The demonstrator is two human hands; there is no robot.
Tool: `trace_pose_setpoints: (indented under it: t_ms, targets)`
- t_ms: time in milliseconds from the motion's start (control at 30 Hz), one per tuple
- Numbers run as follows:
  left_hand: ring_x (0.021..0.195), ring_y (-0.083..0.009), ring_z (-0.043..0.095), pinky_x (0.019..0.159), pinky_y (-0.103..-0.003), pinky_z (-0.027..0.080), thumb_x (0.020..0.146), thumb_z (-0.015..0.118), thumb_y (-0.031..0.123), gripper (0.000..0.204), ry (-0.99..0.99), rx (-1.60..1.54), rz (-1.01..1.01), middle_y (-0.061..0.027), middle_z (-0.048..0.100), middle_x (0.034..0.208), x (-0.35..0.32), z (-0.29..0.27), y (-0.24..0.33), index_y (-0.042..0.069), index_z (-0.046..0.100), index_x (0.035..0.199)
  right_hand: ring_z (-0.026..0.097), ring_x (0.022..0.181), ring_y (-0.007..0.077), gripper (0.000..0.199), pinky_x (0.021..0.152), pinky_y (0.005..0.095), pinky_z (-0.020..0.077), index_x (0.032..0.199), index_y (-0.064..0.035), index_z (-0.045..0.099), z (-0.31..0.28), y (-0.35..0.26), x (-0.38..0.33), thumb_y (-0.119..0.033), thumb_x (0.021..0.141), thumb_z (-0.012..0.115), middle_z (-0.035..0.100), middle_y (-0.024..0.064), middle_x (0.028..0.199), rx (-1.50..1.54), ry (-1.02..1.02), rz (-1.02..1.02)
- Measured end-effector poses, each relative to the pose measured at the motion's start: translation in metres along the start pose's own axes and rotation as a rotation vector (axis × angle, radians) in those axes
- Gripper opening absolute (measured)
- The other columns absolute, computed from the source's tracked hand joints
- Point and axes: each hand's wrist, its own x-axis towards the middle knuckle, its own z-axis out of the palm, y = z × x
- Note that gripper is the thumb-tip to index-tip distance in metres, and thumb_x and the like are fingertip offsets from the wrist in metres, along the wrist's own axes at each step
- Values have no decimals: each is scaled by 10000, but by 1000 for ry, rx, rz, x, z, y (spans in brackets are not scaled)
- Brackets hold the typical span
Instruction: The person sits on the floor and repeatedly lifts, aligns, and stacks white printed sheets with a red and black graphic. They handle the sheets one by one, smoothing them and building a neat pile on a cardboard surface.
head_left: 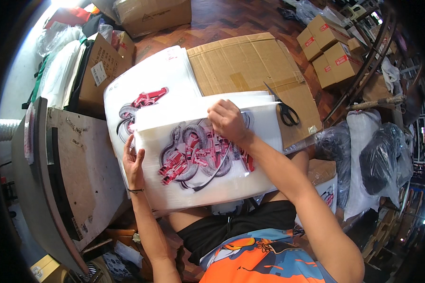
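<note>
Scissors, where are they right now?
In the head view, the black scissors lie right of centre on the brown cardboard, by the right edge of the printed sheets, beyond the right hand.

With twelve o'clock pointing away from the person, the near sheet [198, 162] lay at the dial's centre, the left hand [134, 165] by its nine o'clock edge and the right hand [227, 121] on it towards one. At eleven lay the far stack of sheets [156, 70], partly covered by the near sheet. At one lay the cardboard sheet [245, 56], with the scissors [288, 115] on it at two. Farther out stood a large carton [153, 20] at eleven, smaller cartons [335, 65] at two, wrapped bundles [362, 155] at three and a board [87, 174] towards nine.
</note>
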Motion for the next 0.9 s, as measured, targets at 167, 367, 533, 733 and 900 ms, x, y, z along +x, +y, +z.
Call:
trace_pose_setpoints:
  t_ms: [167, 367, 533, 733, 900]
  targets:
    - [1194, -181, 575, 1018, -294, 453, 894, 755, 77, 728, 15, 31, -6, -140, 587, 1337, -1, -6, -10, -24, 363, 1499, 645, 901, 245, 89, 756, 402, 512, 756, -67, 594, -1, -8, -9, -23, 739, 669, 659, 42, 855, -11, 40, 36]
    - [1203, -191, 566, 1026, -311, 449, 861, 794, 103, 779, -33, -5, 17, -136, 591, 1327, 1, 4, 3, -12, 364, 1501, 729, 824, 299, 139, 753, 387, 566, 867, -35, 715, -13, 5, 32, 37, 764, 656, 749, 130, 847, 28, -386, 354]
    - [1145, -175, 578, 971, -286, 453, 832, 819, 187, 734, -101, 45, -39, -100, 626, 1259, -11, -29, -4, -4, 455, 1440, 717, 849, 162, 236, 764, 269, 558, 1007, 81, 728, -66, 27, 98, 61, 773, 703, 764, 122, 979, 974, -945, 372]
    - [990, -117, 610, 863, -271, 467, 888, 733, 146, 271, -295, 105, -182, -65, 642, 1208, 4, -28, 7, -87, 715, 1025, 716, 899, 306, 402, 811, 390, 540, 1067, -19, 735, 8, 76, 63, -244, 748, 827, 737, 195, 976, 287, -1008, 459]
    - [974, -116, 614, 859, -257, 451, 893, 692, 109, 241, -299, 51, -235, -62, 639, 1222, 0, -41, 0, -113, 708, 987, 700, 982, 336, 406, 843, 400, 536, 1082, -19, 737, 15, 63, 57, -225, 744, 827, 728, 215, 1026, 251, -936, 577]
